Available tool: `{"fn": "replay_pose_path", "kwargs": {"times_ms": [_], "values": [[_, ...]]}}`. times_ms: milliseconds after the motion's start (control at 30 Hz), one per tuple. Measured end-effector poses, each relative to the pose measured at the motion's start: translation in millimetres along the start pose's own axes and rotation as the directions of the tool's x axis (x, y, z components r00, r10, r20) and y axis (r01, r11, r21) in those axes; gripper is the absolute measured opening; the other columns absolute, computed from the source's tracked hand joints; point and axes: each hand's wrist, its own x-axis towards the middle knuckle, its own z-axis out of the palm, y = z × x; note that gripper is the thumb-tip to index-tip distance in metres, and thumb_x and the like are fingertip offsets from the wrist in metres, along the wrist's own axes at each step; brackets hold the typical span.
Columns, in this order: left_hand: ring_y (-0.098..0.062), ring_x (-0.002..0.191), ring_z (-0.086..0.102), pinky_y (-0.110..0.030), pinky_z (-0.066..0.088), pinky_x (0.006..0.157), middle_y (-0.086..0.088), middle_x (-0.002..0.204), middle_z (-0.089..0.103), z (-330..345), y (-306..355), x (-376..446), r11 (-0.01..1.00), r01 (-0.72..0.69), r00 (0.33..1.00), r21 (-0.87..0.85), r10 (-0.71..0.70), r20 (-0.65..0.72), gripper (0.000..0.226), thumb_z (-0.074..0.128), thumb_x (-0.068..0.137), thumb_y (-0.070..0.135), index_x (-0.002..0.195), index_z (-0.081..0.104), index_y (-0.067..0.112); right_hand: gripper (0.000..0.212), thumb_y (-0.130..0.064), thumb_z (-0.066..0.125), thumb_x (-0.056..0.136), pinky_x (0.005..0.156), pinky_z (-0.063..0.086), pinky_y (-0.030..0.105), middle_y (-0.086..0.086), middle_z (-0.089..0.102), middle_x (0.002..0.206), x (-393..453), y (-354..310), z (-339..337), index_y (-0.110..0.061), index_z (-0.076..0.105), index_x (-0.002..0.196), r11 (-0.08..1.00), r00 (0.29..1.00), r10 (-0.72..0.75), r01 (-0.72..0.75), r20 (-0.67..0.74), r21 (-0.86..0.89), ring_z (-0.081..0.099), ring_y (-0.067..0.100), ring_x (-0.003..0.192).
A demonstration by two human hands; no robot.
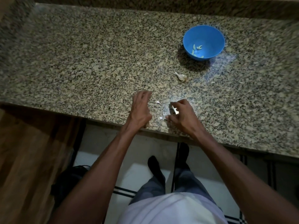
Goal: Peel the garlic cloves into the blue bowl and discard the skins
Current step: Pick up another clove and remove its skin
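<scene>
Garlic piece [174, 110], pale and glossy, is pinched in my right hand [182, 117] near the counter [80, 62] edge, well short of the blue bowl [203, 42]; its long axis cannot be told. My left hand [140, 109] is relaxed, fingers loose, holding nothing. Peeled cloves [196, 49] lie inside the bowl. The garlic head remnant [181, 76] lies just before the bowl, stem pointing away-left. Skin scraps [157, 102] lie between my hands.

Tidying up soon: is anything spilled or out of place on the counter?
Yes. Loose garlic skins lie on the counter between the hands, not discarded. A partly stripped garlic head lies below the blue bowl.
</scene>
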Motion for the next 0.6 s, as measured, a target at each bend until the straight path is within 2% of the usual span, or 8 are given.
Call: {"fn": "replay_pose_path", "kwargs": {"times_ms": [67,167,233,300,367,433,533,600], "values": [[-0.023,0.146,0.028,-0.030,0.024,0.123,-0.005,0.159,0.037,3,6,5,0.993,-0.113,0.985,0.040,0.107,0.134,0.070,0.056,0.090,-0.013,0.153,0.045,0.015,0.051,-0.024,0.078,0.093,0.093,0.046,0.029,0.014,0.045,0.137,-1,-10,5,-0.009,0.061,0.138,0.997,0.995,-0.042,0.048,0.089,-0.065,0.047,0.027,0.122],[-0.025,0.139,0.036,-0.038,0.034,0.120,-0.007,0.152,0.046,10,1,6,0.967,-0.230,0.953,0.108,0.202,0.227,0.050,0.061,0.096,-0.001,0.143,0.058,0.013,0.039,-0.011,0.072,0.094,0.090,0.049,0.034,0.014,0.048,0.131,-5,-21,25,-0.008,0.063,0.132,0.975,0.984,-0.155,0.166,0.084,-0.145,0.046,0.027,0.117],[-0.026,0.121,0.051,-0.041,0.051,0.102,-0.010,0.131,0.059,13,-6,1,0.946,-0.299,0.942,0.128,0.270,0.202,0.034,0.068,0.095,0.005,0.128,0.069,0.010,0.028,-0.005,0.062,0.096,0.084,0.048,0.038,0.015,0.051,0.122,-9,-21,33,-0.003,0.064,0.124,0.973,0.983,-0.177,0.180,0.039,-0.142,0.047,0.028,0.109],[-0.026,0.098,0.059,-0.043,0.057,0.080,-0.010,0.104,0.065,14,-12,-6,0.930,-0.342,0.936,0.134,0.325,0.134,0.014,0.073,0.092,0.007,0.105,0.077,0.004,0.011,-0.009,0.062,0.098,0.070,0.044,0.033,0.007,0.050,0.105,-12,-20,35,-0.004,0.067,0.106,0.968,0.979,-0.206,0.205,0.007,-0.147,0.045,0.021,0.093],[-0.027,0.085,0.061,-0.044,0.055,0.068,-0.010,0.089,0.065,15,-14,-9,0.932,-0.326,0.945,0.157,0.317,0.082,0.001,0.077,0.087,0.002,0.088,0.077,0.002,0.013,-0.014,0.066,0.098,0.063,0.045,0.032,0.004,0.050,0.094,-14,-22,32,-0.006,0.068,0.088,0.955,0.972,-0.235,0.228,-0.014,-0.192,0.045,0.017,0.080],[-0.027,0.080,0.060,-0.044,0.055,0.063,-0.009,0.084,0.063,18,-13,-11,0.942,-0.284,0.959,0.181,0.277,0.065,0.008,0.078,0.082,-0.005,0.082,0.076,0.003,0.019,-0.013,0.070,0.096,0.060,0.048,0.031,0.004,0.052,0.089,-12,-23,31,-0.007,0.068,0.079,0.960,0.974,-0.227,0.220,-0.022,-0.176,0.050,0.017,0.073],[-0.027,0.078,0.062,-0.044,0.056,0.063,-0.008,0.084,0.064,19,-10,-14,0.949,-0.239,0.971,0.205,0.236,0.044,0.013,0.075,0.080,-0.008,0.082,0.075,0.005,0.018,-0.008,0.071,0.092,0.061,0.053,0.042,0.008,0.054,0.086,-11,-24,29,-0.007,0.066,0.076,0.960,0.973,-0.229,0.224,-0.010,-0.168,0.054,0.024,0.072],[-0.029,0.080,0.063,-0.043,0.057,0.064,-0.010,0.086,0.067,19,-7,-17,0.958,-0.223,0.975,0.183,0.222,0.026,0.012,0.074,0.084,-0.007,0.087,0.075,0.004,0.006,-0.003,0.068,0.091,0.069,0.055,0.044,0.013,0.058,0.093,-12,-20,28,-0.004,0.068,0.085,0.953,0.970,-0.243,0.244,0.025,-0.182,0.058,0.030,0.082]]}}
